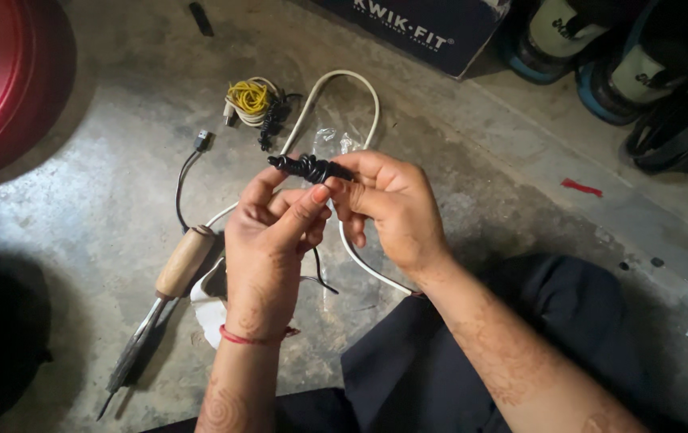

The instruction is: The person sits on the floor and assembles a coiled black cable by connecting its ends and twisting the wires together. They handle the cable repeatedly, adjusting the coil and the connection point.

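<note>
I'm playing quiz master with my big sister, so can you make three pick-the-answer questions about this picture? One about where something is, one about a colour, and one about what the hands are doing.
1. Where does the wooden-handled soldering iron lie?
A. on the concrete floor, beside the left hand
B. on top of the red lid
C. inside the dark blue box

2. What colour is the thread around the left wrist?
A. green
B. red
C. white

3. How is the small black wound cable bundle held?
A. it lies loose on the floor
C. only the right hand touches it
B. both hands pinch it in their fingertips

Answers:
1 A: the iron rests on the floor, just beside the left hand.
2 B: the wrist thread is red.
3 B: the left hand and right hand both grip the bundle, lifted off the floor.
</note>
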